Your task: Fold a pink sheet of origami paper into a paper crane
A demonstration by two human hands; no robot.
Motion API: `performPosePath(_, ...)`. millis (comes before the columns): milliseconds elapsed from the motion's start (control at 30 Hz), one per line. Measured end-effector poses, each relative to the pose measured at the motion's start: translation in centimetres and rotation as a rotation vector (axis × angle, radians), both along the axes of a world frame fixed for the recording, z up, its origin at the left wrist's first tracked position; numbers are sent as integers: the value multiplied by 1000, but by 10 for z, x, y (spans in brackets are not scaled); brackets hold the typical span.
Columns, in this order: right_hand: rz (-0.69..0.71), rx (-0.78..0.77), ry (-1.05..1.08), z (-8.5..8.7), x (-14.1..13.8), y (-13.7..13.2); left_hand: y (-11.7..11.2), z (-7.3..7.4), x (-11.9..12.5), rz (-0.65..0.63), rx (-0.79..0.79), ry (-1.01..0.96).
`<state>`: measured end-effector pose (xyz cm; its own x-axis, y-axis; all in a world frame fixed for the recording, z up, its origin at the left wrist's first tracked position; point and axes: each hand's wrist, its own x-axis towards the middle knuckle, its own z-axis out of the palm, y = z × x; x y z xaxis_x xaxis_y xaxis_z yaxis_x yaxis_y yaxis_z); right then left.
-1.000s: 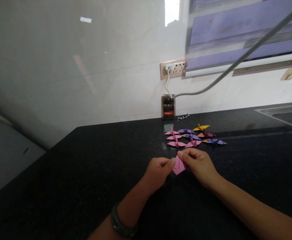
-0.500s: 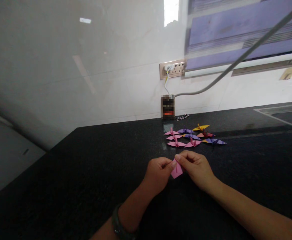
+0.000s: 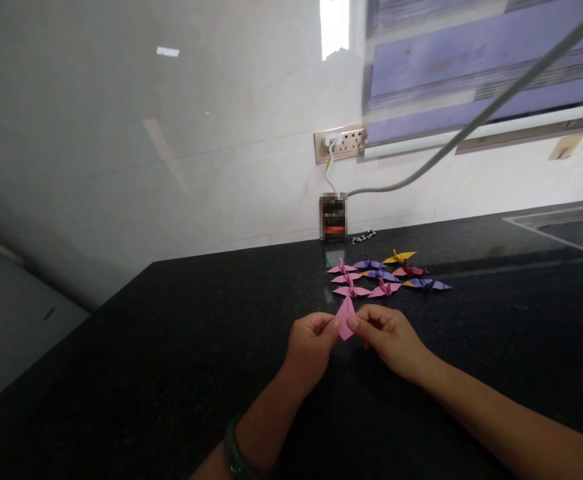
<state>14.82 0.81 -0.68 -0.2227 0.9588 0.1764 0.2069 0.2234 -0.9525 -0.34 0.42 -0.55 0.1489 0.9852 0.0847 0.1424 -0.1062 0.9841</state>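
One folded pink paper [image 3: 345, 317] is pinched at its sides between the left hand [image 3: 312, 343] and right hand [image 3: 391, 338], neither nearer; its long axis runs away from the person, tip toward the paper cranes [image 3: 381, 274] just beyond

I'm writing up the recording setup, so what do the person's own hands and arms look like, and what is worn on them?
The left hand is ungloved, with a smooth, rounded, dark grey-green bangle worn further up that arm. The right hand is ungloved too, with no bracelet in view. No sleeves show. Small rings can't be ruled out.
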Motion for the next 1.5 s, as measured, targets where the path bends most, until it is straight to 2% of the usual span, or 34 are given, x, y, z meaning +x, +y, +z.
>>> performPosePath(200, 61, -45, 38, 2, 1, 0, 0, 3, 1, -30, -135, -195)
performPosePath(400, 50, -77, 241, 5, -2, 2, -1, 2, 1, -57, -208, -319)
performPosePath(500, 89, -91, 283, 4, -1, 3, 0, 0, 1, -21, -169, -301)
performPosePath(667, 151, -211, 164, 1, 0, 2, 2, 0, -2, 25, -66, -252)
performPosePath(800, 86, -329, 360, 0, -4, -1, 1, 4, 0, 12, -111, -328)
performPosePath(867, 72, -387, 460, -1, -6, -3, 0, 5, 1, -24, -118, -313)
performPosePath(933, 96, -412, 472, -2, -8, -4, 0, 6, 1, -26, -113, -279)
performPosePath(1033, 115, -322, 380, -2, -8, -4, 0, 7, -1, 2, -102, -236)
performPosePath(1167, 80, -197, 313, -1, -5, -2, 1, 6, -4, -90, -116, -185)
performPosePath(1233, 92, -178, 275, -1, -4, -1, 0, 5, -4, -119, -118, -176)
performPosePath(1400, 76, -161, 231, 0, -4, 0, 0, 4, -4, -40, -68, -181)
performPosePath(1500, 62, -151, 216, 1, -4, 0, 0, 4, -3, -40, -55, -176)
